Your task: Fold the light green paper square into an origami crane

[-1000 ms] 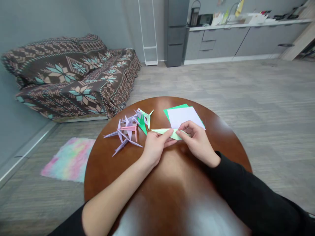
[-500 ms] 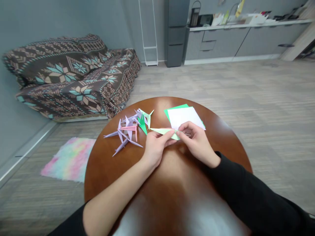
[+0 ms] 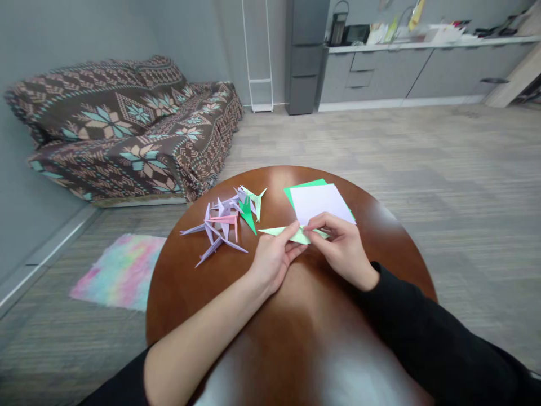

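Note:
A long, pointed piece of folded pale green paper is held level between both hands over the table. My left hand pinches its left part, thumb on top and fingers beneath. My right hand has thumb and index finger closed on the paper near its middle, hiding part of the right end. Just beyond the hands lies a stack of square sheets, a pale lilac sheet over a green sheet. Left of my left hand are folded paper figures: several lilac ones, a pink one, a green one and a pale green one.
The round brown wooden table stands on a grey floor. A sofa with a patterned cover is at the back left, near a fluffy pastel rug. Grey kitchen cabinets and a tall fridge line the far wall.
The pale green paper has turned flatter in my fingers, and its right tip now shows beyond my right fingertips. My left thumb has shifted slightly. The view has moved a little.

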`<state>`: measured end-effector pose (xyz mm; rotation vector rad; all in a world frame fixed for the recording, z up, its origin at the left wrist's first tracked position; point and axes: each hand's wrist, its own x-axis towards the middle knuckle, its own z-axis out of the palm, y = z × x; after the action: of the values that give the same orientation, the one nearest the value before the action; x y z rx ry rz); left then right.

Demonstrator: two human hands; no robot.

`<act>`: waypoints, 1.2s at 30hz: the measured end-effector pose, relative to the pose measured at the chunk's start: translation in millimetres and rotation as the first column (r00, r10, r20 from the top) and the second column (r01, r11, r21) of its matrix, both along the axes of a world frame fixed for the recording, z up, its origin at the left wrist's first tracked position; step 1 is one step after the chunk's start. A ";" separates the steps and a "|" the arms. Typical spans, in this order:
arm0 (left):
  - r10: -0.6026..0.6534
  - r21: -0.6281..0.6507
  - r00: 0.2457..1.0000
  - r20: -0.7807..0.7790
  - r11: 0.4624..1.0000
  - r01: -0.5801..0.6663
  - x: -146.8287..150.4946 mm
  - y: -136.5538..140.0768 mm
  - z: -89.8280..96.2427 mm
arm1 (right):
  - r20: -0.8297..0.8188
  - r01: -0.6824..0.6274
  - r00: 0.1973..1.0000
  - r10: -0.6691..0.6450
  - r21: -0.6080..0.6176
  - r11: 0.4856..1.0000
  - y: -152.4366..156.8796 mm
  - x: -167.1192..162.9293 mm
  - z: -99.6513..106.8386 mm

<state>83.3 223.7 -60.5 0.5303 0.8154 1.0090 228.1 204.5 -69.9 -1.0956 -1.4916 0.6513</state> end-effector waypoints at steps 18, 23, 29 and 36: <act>0.045 0.078 0.999 0.012 0.996 -0.046 -1.6 1.2 4.4 | -0.542 -0.283 0.838 0.060 -0.339 0.897 4.6 1.3 4.6; 0.044 0.093 0.999 -0.012 0.995 -0.042 -1.4 1.5 4.8 | -0.593 -0.296 0.805 0.019 -0.373 0.879 4.9 1.3 4.7; 0.032 0.143 0.998 -0.060 0.989 -0.024 -0.7 0.7 4.7 | -0.554 -0.264 0.832 0.028 -0.351 0.898 5.9 2.4 2.5; 0.026 0.158 1.000 0.002 0.987 -0.026 -1.0 2.4 3.9 | -0.574 -0.259 0.819 0.013 -0.349 0.900 4.8 3.4 5.9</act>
<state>82.3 226.0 -56.6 0.6565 0.7473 1.1036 231.5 209.2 -64.0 -0.9852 -0.9362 1.3207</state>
